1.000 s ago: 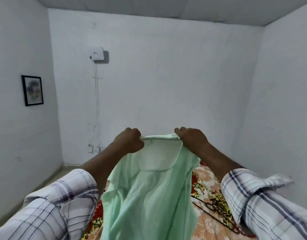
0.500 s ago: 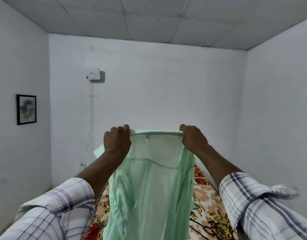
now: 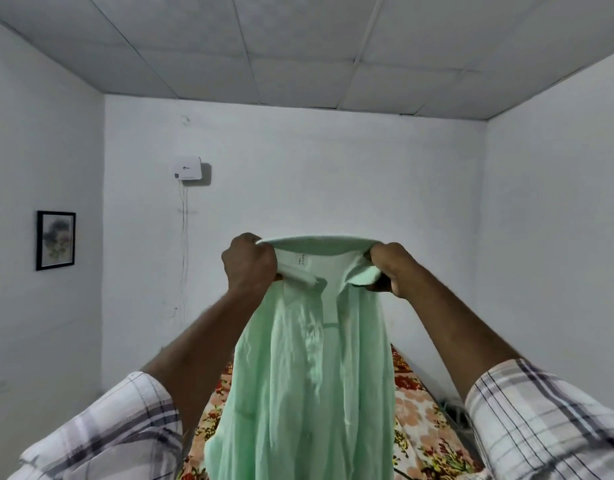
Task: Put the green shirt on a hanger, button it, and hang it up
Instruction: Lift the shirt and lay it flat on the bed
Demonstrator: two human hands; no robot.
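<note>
The green shirt [image 3: 309, 368] is held up in the air at its collar, front open toward the camera, with its body hanging down over the bed [image 3: 416, 420]. A small label shows inside the neckband. The left hand [image 3: 249, 263] grips the collar's left end with curled fingers; the right hand [image 3: 392, 268] grips the right end likewise. Both forearms emerge from rolled plaid sleeves. The bed carries a floral sheet. On the walls behind are a white box [image 3: 185, 168] with hanging cables and a framed picture [image 3: 55, 240].
</note>
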